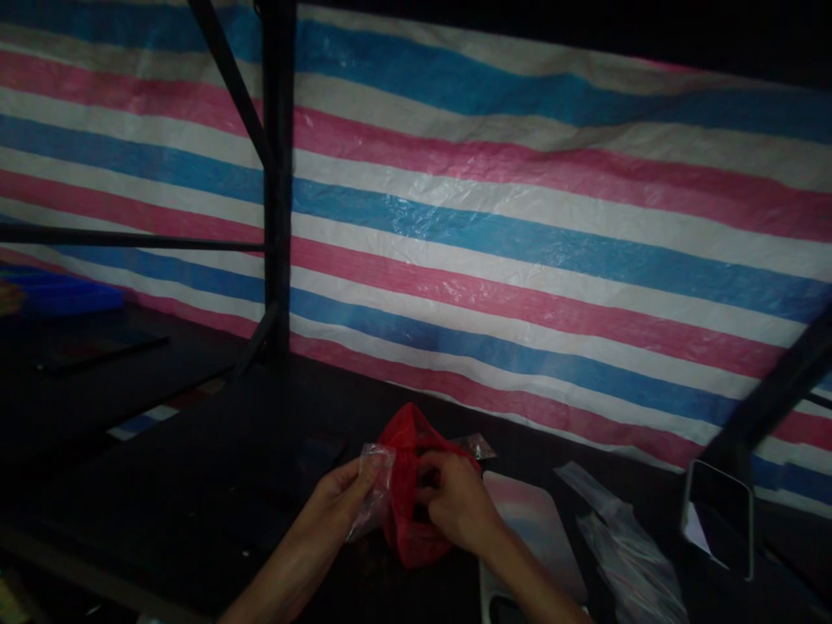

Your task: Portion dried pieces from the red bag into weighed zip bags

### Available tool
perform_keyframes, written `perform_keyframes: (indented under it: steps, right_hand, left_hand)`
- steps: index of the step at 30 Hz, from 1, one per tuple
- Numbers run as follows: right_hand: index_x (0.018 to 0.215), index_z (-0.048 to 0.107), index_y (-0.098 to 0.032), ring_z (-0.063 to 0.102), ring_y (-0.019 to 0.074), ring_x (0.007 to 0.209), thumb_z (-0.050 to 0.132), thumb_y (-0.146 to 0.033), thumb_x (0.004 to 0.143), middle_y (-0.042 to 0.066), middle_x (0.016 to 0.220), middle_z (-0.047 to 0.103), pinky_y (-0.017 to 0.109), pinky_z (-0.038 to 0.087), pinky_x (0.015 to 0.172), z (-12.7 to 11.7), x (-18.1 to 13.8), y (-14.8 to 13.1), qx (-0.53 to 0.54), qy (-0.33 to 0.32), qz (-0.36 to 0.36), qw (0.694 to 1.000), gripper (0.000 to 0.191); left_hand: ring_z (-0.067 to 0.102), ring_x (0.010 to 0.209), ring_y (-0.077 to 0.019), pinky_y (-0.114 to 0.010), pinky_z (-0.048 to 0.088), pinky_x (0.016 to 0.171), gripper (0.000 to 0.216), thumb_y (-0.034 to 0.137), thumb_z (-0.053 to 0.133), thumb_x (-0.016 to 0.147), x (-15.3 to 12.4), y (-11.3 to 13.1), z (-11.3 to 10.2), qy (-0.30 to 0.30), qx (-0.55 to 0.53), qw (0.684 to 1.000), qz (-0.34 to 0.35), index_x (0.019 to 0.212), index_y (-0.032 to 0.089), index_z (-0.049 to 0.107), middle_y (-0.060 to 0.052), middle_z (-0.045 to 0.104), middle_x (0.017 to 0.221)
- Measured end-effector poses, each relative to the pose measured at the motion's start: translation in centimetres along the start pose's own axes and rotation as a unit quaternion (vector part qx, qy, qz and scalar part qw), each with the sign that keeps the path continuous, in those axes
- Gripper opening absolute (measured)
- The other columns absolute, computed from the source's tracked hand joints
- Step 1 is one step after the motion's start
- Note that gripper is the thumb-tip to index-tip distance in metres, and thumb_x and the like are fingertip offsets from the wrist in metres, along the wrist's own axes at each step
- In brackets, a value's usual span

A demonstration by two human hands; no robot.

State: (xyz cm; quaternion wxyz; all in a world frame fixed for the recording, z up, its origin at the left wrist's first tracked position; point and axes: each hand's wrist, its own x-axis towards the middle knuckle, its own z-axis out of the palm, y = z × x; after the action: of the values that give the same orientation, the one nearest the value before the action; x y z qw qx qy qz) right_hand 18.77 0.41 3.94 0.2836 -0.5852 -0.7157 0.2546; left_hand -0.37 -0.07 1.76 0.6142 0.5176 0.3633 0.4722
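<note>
My left hand (341,496) is closed on a small clear plastic bag (375,498), pinched between thumb and fingers. Right beside it a thin red plastic bag (409,433) stands with its mouth open towards me. Curled into that mouth are the fingers of my right hand (453,498); their tips are partly hidden, and I cannot make out what they grip. Behind the right hand another small clear packet (477,446) lies on the black table (305,399).
A pale flat device with a small dark display (533,520) lies under my right forearm. To its right are clear plastic bags (630,555) and a propped phone (718,520). A black frame post (277,173) stands before the striped sheet (520,217). A blue tray (71,293) sits far left.
</note>
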Motion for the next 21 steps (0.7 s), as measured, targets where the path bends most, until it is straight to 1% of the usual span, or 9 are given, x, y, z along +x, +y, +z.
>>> perform_keyframes:
  steps: [2,3,7,10,13,15,18,21]
  right_hand:
    - [0.098,0.079,-0.02,0.079,0.0229,0.097,0.066,-0.002,0.073,0.004,0.103,0.085,0.031,0.057,0.086,-0.3,-0.1,0.6,0.047,0.007,0.007,0.999,0.034]
    - [0.1,0.078,-0.02,0.079,0.0233,0.099,0.065,-0.003,0.074,0.005,0.104,0.084,0.032,0.057,0.089,-0.6,-0.2,0.9,0.066,0.013,0.01,0.998,0.033]
    - [0.103,0.075,-0.019,0.077,0.0242,0.104,0.063,-0.008,0.078,0.007,0.109,0.082,0.038,0.057,0.097,-2.5,-0.7,1.2,0.121,0.041,0.002,0.992,0.03]
    - [0.11,0.072,-0.019,0.076,0.0234,0.108,0.061,-0.009,0.08,0.007,0.113,0.081,0.039,0.056,0.101,-4.1,-1.4,0.1,0.146,0.056,-0.018,0.987,0.033]
    - [0.115,0.072,-0.021,0.074,0.0226,0.11,0.063,-0.011,0.083,0.006,0.116,0.08,0.038,0.054,0.103,-5.3,-2.3,-1.9,0.157,0.052,-0.045,0.985,0.035]
    - [0.117,0.074,-0.023,0.073,0.0226,0.11,0.065,-0.01,0.085,0.005,0.117,0.079,0.038,0.053,0.103,-5.7,-2.9,-3.3,0.124,0.049,-0.067,0.989,0.035]
    - [0.116,0.076,-0.025,0.07,0.0216,0.112,0.064,-0.004,0.087,0.004,0.119,0.076,0.035,0.052,0.103,-6.1,-3.6,-4.8,0.013,0.045,-0.12,0.992,0.038]
    - [0.124,0.075,-0.028,0.069,0.0201,0.113,0.055,0.003,0.089,0.004,0.126,0.07,0.032,0.052,0.1,-6.4,-4.0,-5.4,-0.098,0.033,-0.16,0.982,0.051]
  left_hand:
    - [0.075,0.09,-0.025,-0.038,0.058,0.088,0.063,0.078,0.069,0.082,0.2,-0.2,-0.5,0.022,0.044,0.998,0.028,0.099,0.018,0.077,-0.007,0.082,0.095]
    - [0.075,0.095,-0.0266,-0.039,0.057,0.091,0.061,0.076,0.071,0.08,0.2,-0.2,-0.7,0.036,0.058,0.997,0.041,0.1,0.019,0.076,-0.007,0.082,0.099]
    - [0.071,0.116,-0.0296,-0.043,0.05,0.108,0.044,0.055,0.075,0.085,-0.3,0.2,-0.3,0.084,0.112,0.986,0.085,0.115,0.024,0.072,-0.008,0.078,0.122]
    - [0.068,0.124,-0.0295,-0.046,0.049,0.113,0.04,0.043,0.066,0.09,-0.5,0.4,0.6,0.103,0.213,0.963,0.127,0.126,0.027,0.069,-0.008,0.074,0.133]
    - [0.064,0.131,-0.0336,-0.055,0.046,0.116,0.042,0.038,0.06,0.09,-0.1,0.3,1.5,0.112,0.286,0.939,0.154,0.129,0.025,0.069,-0.012,0.071,0.137]
    - [0.061,0.132,-0.0364,-0.059,0.043,0.117,0.042,0.037,0.062,0.089,0.3,0.1,2.0,0.111,0.298,0.934,0.162,0.128,0.025,0.071,-0.013,0.071,0.136]
    - [0.061,0.13,-0.0367,-0.059,0.043,0.116,0.042,0.035,0.063,0.088,0.6,-0.1,2.8,0.093,0.308,0.93,0.175,0.129,0.026,0.071,-0.012,0.073,0.133]
    - [0.063,0.127,-0.0359,-0.057,0.045,0.113,0.045,0.032,0.063,0.087,0.5,0.1,3.8,0.079,0.308,0.93,0.183,0.131,0.025,0.07,-0.012,0.075,0.13]
